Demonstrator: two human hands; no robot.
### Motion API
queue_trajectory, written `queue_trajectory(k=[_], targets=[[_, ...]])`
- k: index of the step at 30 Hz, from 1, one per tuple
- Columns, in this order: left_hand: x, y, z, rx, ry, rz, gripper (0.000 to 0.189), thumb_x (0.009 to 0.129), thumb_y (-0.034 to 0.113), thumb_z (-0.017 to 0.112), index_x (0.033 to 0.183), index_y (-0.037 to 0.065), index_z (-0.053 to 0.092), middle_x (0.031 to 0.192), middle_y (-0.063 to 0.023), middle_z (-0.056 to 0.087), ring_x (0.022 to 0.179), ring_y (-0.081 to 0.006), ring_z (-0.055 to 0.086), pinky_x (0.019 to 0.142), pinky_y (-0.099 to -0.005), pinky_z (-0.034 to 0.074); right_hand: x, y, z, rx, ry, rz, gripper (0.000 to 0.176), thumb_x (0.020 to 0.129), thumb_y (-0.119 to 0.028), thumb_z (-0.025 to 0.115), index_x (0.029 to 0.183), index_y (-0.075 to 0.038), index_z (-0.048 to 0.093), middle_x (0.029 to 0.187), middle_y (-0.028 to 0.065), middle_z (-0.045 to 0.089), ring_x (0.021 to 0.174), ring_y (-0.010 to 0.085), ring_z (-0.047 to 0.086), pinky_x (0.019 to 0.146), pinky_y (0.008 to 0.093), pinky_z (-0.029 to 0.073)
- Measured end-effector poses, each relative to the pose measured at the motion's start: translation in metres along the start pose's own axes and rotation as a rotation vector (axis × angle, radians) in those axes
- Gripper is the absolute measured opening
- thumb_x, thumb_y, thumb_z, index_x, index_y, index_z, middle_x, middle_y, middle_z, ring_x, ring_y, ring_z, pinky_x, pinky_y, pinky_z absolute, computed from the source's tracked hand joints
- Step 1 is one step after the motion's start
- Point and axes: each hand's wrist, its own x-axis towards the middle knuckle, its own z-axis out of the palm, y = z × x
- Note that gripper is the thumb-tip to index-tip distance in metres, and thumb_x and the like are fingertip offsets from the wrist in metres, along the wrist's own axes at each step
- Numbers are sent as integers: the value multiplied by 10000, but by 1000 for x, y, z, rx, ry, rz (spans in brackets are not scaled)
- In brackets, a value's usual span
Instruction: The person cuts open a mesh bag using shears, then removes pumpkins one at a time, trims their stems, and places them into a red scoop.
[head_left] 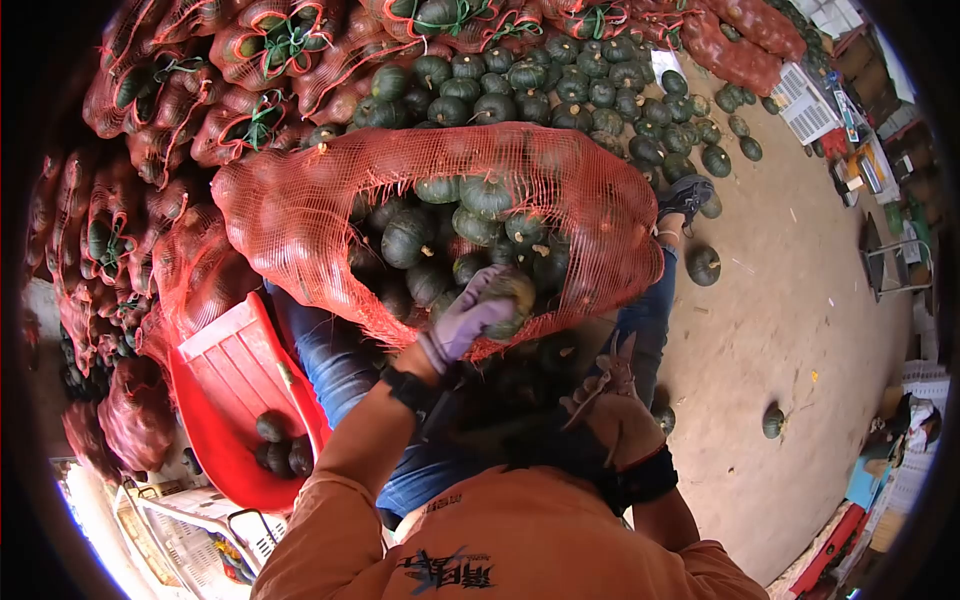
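Note:
A long red mesh sack (290,215) lies across in front of my legs, with a wide torn opening in its side. Dark green kabocha squashes (405,238) fill the opening. At its lower edge my left hand (468,318), in a pale purple glove, is closed on a kabocha squash (514,300) with a yellowish patch. My right hand (605,392), gloved too, is low by my right knee, fingers apart and nothing seen in it. The dark area between my legs holds more squashes, hard to make out.
Loose squashes (570,88) are heaped behind the sack, and a few lie on the concrete floor (760,320) at right. Full mesh sacks (225,120) are stacked at left. A red plastic scoop (225,440) with several squashes stands beside my left leg. A chair (895,262) is far right.

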Motion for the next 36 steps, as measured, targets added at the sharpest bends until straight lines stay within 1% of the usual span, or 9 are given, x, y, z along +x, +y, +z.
queue_trajectory(k=[4, 9, 16, 20, 24, 28, 31, 33, 36], targets=[[-71, 38, 60, -891, 150, 19, 657, 972, 619, 513, 1424, 144, 536, 1340, -105, 621, 1176, -264, 642, 919, -438, 574, -11, 0, 66, -1333, 30, -307, 435, 895, -56, 617, 1320, -94, 535, 1079, 109, 630, 988, 302, 628, 953, 431, 507], [-88, 17, 69, -962, 174, 144, 651, 1000, 611, 480, 1430, 123, 522, 1356, -113, 602, 1201, -277, 616, 980, -452, 542, 3, 18, 109, -2116, -116, -914, 472, 880, -176, 680, 1321, -93, 534, 1002, 138, 630, 940, 344, 632, 832, 471, 522], [-98, -15, 57, -874, 334, 210, 522, 988, 450, 597, 1372, 107, 509, 1326, -111, 579, 1201, -254, 574, 1048, -436, 485, -2, 28, 113, -2158, -144, -673, 449, 920, -221, 643, 1331, -91, 519, 1013, 178, 642, 924, 394, 658, 827, 518, 537], [-99, -1, 85, -500, 573, 456, 512, 990, 336, 615, 1423, 156, 409, 1365, -114, 534, 1229, -249, 541, 1057, -432, 475, -18, 23, 146, -1926, -104, -83, 629, 881, -174, 594, 1449, -33, 366, 1248, 280, 583, 1188, 472, 571, 1031, 513, 482], [-97, 3, 85, -363, 590, 530, 562, 991, 285, 608, 1474, 192, 336, 1398, -116, 508, 1244, -247, 527, 1058, -427, 471, -21, 29, 151, -1934, -76, -199, 622, 882, -179, 592, 1446, -29, 376, 1293, 300, 557, 1207, 467, 565, 1037, 512, 478], [-97, -6, 71, -68, 698, 610, 602, 981, 239, 613, 1501, 159, 320, 1381, -102, 518, 1236, -222, 532, 1063, -380, 456, -9, 51, 128, -1892, -231, -579, 573, 894, -151, 602, 1416, -25, 401, 962, 217, 642, 882, 391, 679, 843, 480, 575], [-98, -3, 61, 124, 707, 644, 596, 973, 236, 611, 1495, 142, 339, 1389, -102, 517, 1242, -221, 534, 1072, -370, 446, -15, 30, 151, -1311, -314, 111, 516, 881, -130, 612, 1355, -41, 428, 877, 95, 601, 722, 252, 618, 797, 388, 592], [-106, 3, 55, -72, 599, 534, 558, 962, 265, 631, 1444, 96, 407, 1402, -101, 491, 1287, -227, 491, 1113, -375, 399, -11, 9, 149, -139, -479, 514, 369, 863, -149, 687, 1177, -106, 498, 809, -7, 543, 746, 107, 538, 747, 391, 588], [-126, 16, 67, -513, 420, 498, 583, 949, 344, 630, 1444, 87, 462, 1345, -120, 569, 1258, -266, 552, 1088, -408, 450, 11, 7, 150, 300, -449, 297, 253, 994, -306, 606, 1093, -73, 608, 867, 67, 620, 815, 247, 585, 992, 607, 442]])
